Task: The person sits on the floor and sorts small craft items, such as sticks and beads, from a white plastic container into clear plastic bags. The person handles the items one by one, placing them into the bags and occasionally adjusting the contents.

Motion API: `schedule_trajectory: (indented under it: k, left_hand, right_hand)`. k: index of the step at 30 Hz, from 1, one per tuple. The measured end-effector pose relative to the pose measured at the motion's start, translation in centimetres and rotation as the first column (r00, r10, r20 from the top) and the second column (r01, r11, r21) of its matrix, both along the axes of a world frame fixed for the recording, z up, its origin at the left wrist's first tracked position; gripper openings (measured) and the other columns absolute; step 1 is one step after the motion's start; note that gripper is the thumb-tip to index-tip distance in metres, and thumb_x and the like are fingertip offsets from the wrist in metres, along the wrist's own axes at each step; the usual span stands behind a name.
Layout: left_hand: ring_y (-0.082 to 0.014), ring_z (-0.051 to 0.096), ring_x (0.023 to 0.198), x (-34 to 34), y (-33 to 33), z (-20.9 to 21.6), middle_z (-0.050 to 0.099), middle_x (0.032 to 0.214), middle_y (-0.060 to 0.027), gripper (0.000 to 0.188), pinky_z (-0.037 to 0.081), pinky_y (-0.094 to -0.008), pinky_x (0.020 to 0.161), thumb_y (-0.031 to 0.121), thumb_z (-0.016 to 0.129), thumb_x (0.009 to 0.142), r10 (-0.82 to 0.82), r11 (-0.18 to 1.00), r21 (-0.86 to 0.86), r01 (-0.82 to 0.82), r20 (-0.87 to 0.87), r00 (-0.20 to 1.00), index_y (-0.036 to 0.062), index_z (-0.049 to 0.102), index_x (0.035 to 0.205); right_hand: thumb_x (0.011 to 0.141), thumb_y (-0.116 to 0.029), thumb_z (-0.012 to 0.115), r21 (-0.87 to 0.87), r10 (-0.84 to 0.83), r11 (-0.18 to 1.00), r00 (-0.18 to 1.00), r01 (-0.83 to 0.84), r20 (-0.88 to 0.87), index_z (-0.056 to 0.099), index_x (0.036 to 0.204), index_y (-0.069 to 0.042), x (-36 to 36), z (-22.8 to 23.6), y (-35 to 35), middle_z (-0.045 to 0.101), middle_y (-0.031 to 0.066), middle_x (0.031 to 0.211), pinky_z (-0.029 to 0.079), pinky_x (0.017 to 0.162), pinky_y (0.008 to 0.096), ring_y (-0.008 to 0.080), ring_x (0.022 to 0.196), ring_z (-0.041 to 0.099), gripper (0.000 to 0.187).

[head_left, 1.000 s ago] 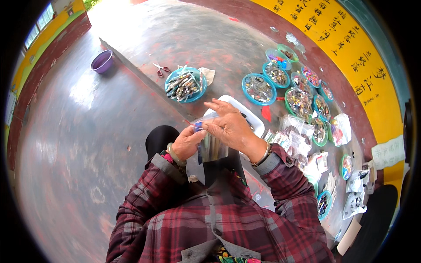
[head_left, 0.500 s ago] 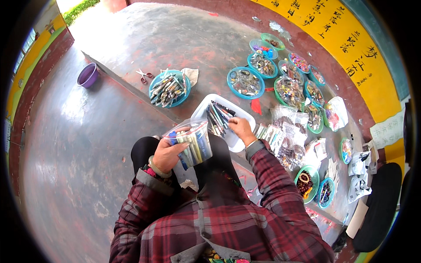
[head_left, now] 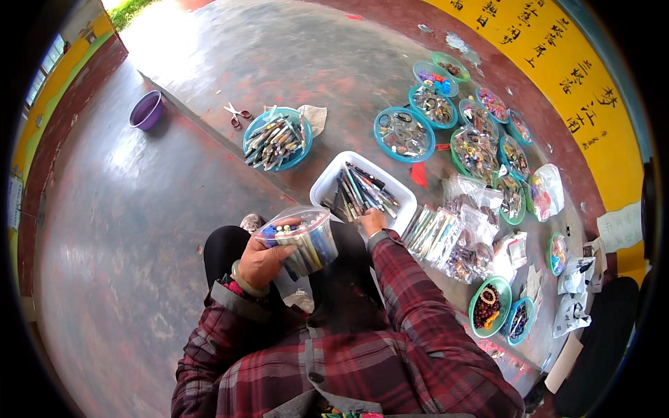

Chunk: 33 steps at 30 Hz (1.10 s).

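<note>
My left hand [head_left: 261,262] is closed round the side of a clear zip bag [head_left: 315,247] packed with upright pens, its red-striped mouth gaping toward the top. In front of my knees stands a white plastic tub [head_left: 410,198] holding a loose pile of pens [head_left: 362,187], mostly dark with some blue and red. Over the tub's near edge reaches my right hand [head_left: 373,221], fingers drawn together at the near ends of the pens. Its fingertips are partly hidden, but they seem to grip pens there.
A blue-green basin of pens [head_left: 277,139] stands ahead, with scissors [head_left: 237,114] beside it. Bagged pens [head_left: 433,233] lie right of the tub. Several basins of small trinkets [head_left: 404,134] spread to the far right. A purple basin [head_left: 147,110] sits on the lower floor, left of a step edge.
My right hand has moved from the pile's right side down to the tub's near edge, by the pen ends. The bag stays in my left hand. The whole view has shifted slightly.
</note>
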<state>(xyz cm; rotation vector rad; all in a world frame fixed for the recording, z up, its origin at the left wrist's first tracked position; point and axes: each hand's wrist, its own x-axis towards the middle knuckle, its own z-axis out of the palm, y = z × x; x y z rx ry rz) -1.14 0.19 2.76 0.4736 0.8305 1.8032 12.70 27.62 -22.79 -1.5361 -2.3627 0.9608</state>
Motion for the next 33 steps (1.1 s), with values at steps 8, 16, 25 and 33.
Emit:
schedule_trajectory:
  k: [8, 16, 25, 33]
  left_hand:
    - [-0.0207, 0.057, 0.106, -0.1, 0.2, -0.1, 0.059, 0.117, -0.0132, 0.048, 0.044, -0.0343, 0.093, -0.002, 0.062, 0.079, -0.029, 0.999, 0.014, 0.029, 0.015, 0.999, -0.0045, 0.047, 0.125]
    - [-0.0202, 0.057, 0.105, 0.3, 0.6, 0.7, 0.059, 0.116, -0.0123, 0.045, 0.045, -0.0336, 0.092, -0.005, 0.056, 0.080, -0.040, 0.999, -0.030, 0.039, -0.036, 0.999, -0.0035, 0.048, 0.125]
    - [-0.0220, 0.058, 0.105, 0.7, 1.3, 0.0, 0.058, 0.117, -0.0140, 0.045, 0.045, -0.0369, 0.093, -0.003, 0.054, 0.081, -0.058, 0.997, 0.043, 0.060, -0.042, 0.997, -0.0044, 0.046, 0.125]
    - [-0.0126, 0.054, 0.103, 0.9, 1.5, -0.2, 0.057, 0.116, -0.0071, 0.043, 0.040, -0.0273, 0.092, -0.002, 0.055, 0.084, -0.077, 0.993, 0.085, 0.087, -0.124, 0.989, -0.0030, 0.048, 0.126]
  right_hand:
    - [0.076, -0.024, 0.058, 0.059, 0.074, 0.996, 0.997, -0.072, -0.027, 0.068, 0.081, -0.006, 0.5, 1.7, -0.2, 0.065, 0.0188, 0.080, 0.048, 0.071, 0.0436, 0.0356, 0.080, 0.062, 0.021]
    - [0.081, -0.024, 0.063, -0.136, -0.278, 0.961, 0.819, 0.242, -0.502, 0.068, 0.087, -0.001, 4.7, 6.2, 0.4, 0.067, 0.0106, 0.074, 0.048, 0.062, 0.0293, 0.0199, 0.070, 0.065, 0.024]
    - [0.090, -0.012, 0.055, -0.338, -0.379, 0.921, 0.245, 0.192, -0.892, 0.060, 0.097, -0.005, 8.5, 23.8, -1.9, 0.065, 0.0040, 0.087, 0.047, 0.063, 0.0230, 0.0128, 0.080, 0.063, 0.011]
    - [0.091, -0.007, 0.052, -0.057, -0.041, 0.991, 0.136, -0.120, -0.990, 0.057, 0.102, -0.002, 5.5, 36.0, -6.4, 0.063, 0.0062, 0.091, 0.049, 0.067, 0.0247, 0.0141, 0.081, 0.063, 0.013]
